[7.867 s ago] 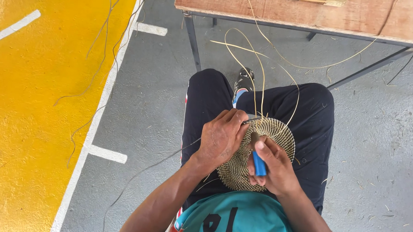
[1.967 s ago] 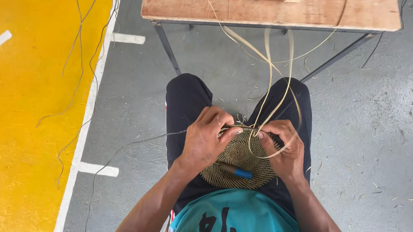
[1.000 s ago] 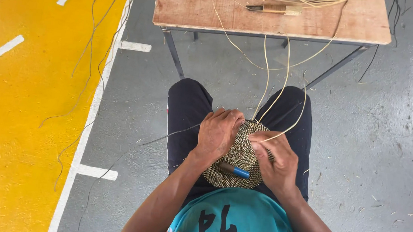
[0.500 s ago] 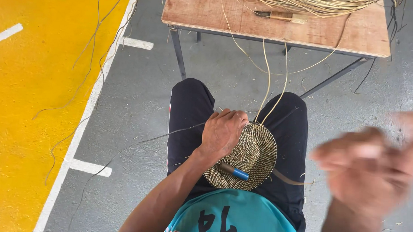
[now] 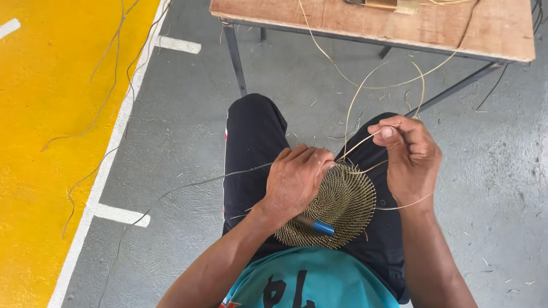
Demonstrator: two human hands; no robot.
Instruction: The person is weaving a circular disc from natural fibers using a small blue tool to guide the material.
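Left hand [image 5: 297, 183] presses the round woven disc [image 5: 339, 206] on the lap; right hand [image 5: 409, 157] pinches a thin strand [image 5: 353, 102].

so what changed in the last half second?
The right hand, a blur far out to the right half a second ago, has come back in above the woven disc and pinches a pale strand. The left hand still grips the disc on the lap; the blue-tipped tool stays lodged at its lower edge.
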